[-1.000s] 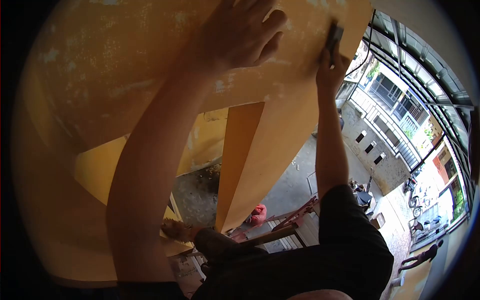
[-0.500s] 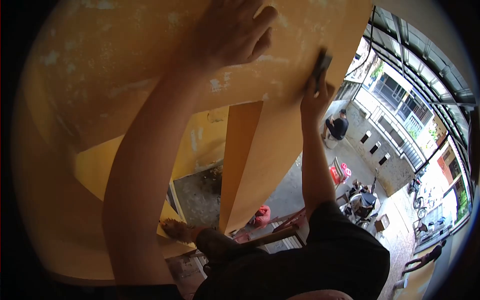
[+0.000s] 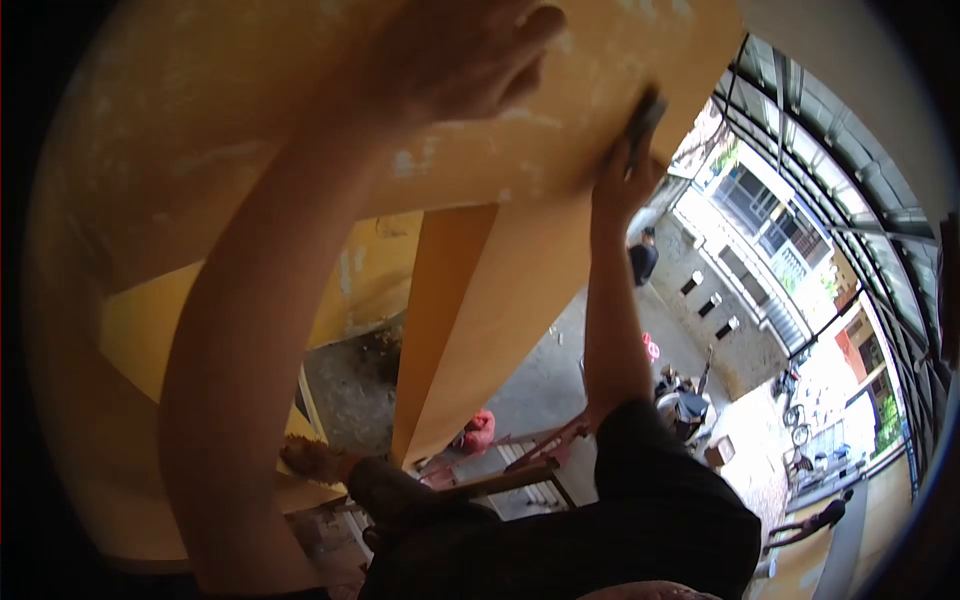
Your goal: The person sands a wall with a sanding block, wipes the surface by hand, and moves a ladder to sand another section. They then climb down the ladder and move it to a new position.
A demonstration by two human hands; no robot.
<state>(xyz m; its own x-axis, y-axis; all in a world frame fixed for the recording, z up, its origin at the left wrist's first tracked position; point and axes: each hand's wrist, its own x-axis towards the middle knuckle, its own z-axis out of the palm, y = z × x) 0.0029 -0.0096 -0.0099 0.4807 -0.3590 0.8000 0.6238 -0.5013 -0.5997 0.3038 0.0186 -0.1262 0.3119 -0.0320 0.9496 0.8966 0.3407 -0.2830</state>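
My left hand [image 3: 465, 65] is raised to the yellow-orange wall [image 3: 560, 60] at the top of the view, fingers apart and nothing visible in them; the frame's upper edge cuts part of it off. My right hand [image 3: 628, 185] grips a dark, narrow, flat-looking hand tool [image 3: 645, 118] close against the same wall. Motion blur hides the tool's exact kind. Pale worn patches mark the paint between the two hands. Below them, a yellow-orange pillar [image 3: 500, 280] runs downward beside an opening.
A bare foot [image 3: 315, 460] rests on a ledge at lower left, high above the floor. Wooden frame pieces [image 3: 510, 480] and a red bundle [image 3: 478, 430] lie below. A person in dark clothes [image 3: 645, 258] is near the grey wall; another person [image 3: 825, 515] bends at lower right.
The view has shifted, so the pillar, floor and courtyard sit further left. My right hand and its tool have moved slightly left and up in the view; my left hand stays by the wall.
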